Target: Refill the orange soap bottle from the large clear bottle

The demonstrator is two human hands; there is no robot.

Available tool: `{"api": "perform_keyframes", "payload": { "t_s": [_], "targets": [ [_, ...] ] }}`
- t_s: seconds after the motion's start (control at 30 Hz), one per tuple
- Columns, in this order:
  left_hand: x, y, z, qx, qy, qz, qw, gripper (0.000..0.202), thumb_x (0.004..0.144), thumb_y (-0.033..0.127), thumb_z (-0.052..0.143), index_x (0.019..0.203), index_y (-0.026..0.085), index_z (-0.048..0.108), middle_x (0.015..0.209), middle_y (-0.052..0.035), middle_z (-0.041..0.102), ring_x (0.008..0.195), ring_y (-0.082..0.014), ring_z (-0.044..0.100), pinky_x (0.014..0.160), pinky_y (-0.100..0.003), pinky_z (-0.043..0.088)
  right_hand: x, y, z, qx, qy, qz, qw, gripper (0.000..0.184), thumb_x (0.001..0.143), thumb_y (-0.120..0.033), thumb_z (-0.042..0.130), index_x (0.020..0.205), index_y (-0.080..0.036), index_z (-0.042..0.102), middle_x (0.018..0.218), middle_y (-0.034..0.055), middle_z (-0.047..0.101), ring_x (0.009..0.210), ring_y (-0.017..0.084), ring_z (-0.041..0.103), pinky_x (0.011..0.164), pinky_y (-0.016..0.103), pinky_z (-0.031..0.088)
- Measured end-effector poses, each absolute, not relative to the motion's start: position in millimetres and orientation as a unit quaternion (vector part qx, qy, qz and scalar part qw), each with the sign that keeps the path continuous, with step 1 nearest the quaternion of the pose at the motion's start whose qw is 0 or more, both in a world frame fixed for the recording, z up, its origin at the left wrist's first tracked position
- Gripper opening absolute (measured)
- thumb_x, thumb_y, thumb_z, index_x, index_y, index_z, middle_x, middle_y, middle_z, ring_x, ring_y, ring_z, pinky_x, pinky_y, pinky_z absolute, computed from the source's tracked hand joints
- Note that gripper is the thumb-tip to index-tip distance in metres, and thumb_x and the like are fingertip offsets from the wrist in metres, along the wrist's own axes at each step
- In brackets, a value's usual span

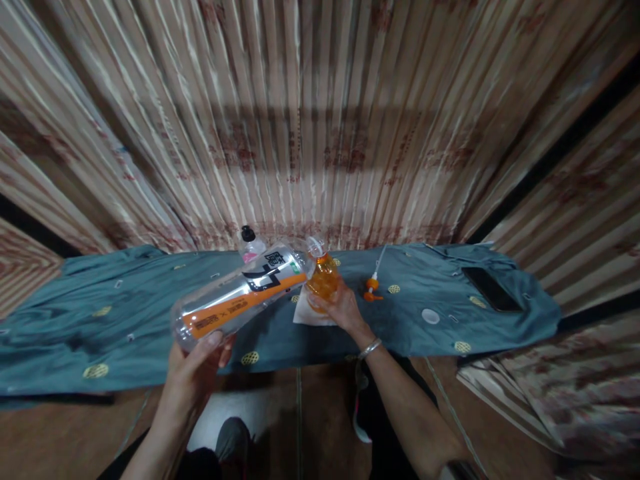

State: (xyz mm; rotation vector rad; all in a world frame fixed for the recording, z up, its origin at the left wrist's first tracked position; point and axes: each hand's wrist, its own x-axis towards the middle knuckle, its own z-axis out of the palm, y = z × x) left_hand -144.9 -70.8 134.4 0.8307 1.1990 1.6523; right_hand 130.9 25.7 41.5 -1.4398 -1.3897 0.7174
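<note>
My left hand point(200, 360) is closed round the lower end of a large clear plastic bottle point(245, 293) with a grey and orange label. The bottle lies tilted, its neck end up against the top of an amber pump bottle point(324, 277). My right hand point(345, 307) is wrapped round that amber bottle. Something clear and whitish shows at its mouth; I cannot make out what it is. Under the amber bottle lies a white cloth or paper point(307, 315). To the right rests an orange pump head point(371, 288) with a thin tube pointing up and away.
A teal patterned cloth point(165, 287) covers the narrow table. Behind the large bottle stands a clear bottle with a black cap point(248, 233). A round white lid point(430, 317) and a dark phone point(491, 289) lie on the right. Pleated curtains point(320, 133) enclose the far side.
</note>
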Motion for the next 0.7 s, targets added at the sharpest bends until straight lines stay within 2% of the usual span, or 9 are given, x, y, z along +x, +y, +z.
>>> {"api": "perform_keyframes", "payload": {
  "t_s": [0.17, 0.33, 0.47, 0.7],
  "targets": [
    [-149.5, -65.5, 137.1, 0.355, 0.477, 0.665, 0.452, 0.058, 0.062, 0.049, 0.113, 0.105, 0.02, 0.087, 0.078, -0.0011, 0.075, 0.064, -0.0157, 0.062, 0.048, -0.021, 0.043, 130.2, 24.3, 45.0, -0.599, -0.56, 0.303, 0.485, 0.071, 0.082, -0.037, 0.106, 0.147, -0.026, 0.08, 0.14, 0.0123, 0.096, 0.136, 0.042, 0.092, 0.122, 0.059, 0.074],
    [-153.3, -57.8, 139.0, 0.375, 0.464, 0.657, 0.46, 0.059, 0.058, 0.049, 0.114, 0.1, 0.02, 0.085, 0.077, -0.002, 0.076, 0.059, -0.015, 0.06, 0.044, -0.021, 0.038, 130.4, 23.9, 49.1, -0.614, -0.558, 0.299, 0.472, 0.071, 0.083, -0.037, 0.106, 0.147, -0.023, 0.08, 0.139, 0.0139, 0.096, 0.135, 0.043, 0.092, 0.124, 0.061, 0.073],
    [-148.9, -58.7, 137.9, 0.37, 0.458, 0.667, 0.456, 0.05, 0.066, 0.046, 0.11, 0.103, 0.02, 0.087, 0.076, 0.0003, 0.074, 0.061, -0.0135, 0.059, 0.046, -0.019, 0.038, 131.5, 24.4, 47.9, -0.611, -0.562, 0.294, 0.474, 0.071, 0.082, -0.038, 0.106, 0.147, -0.023, 0.08, 0.139, 0.0146, 0.096, 0.135, 0.043, 0.092, 0.123, 0.062, 0.074],
    [-144.9, -64.2, 134.9, 0.358, 0.462, 0.673, 0.453, 0.047, 0.068, 0.046, 0.109, 0.101, 0.02, 0.088, 0.073, 0.0011, 0.072, 0.06, -0.0131, 0.058, 0.046, -0.019, 0.036, 133.5, 23.3, 43.5, -0.598, -0.57, 0.292, 0.483, 0.07, 0.084, -0.036, 0.107, 0.148, -0.024, 0.081, 0.137, 0.0113, 0.096, 0.132, 0.04, 0.093, 0.12, 0.059, 0.076]
  ]
}}
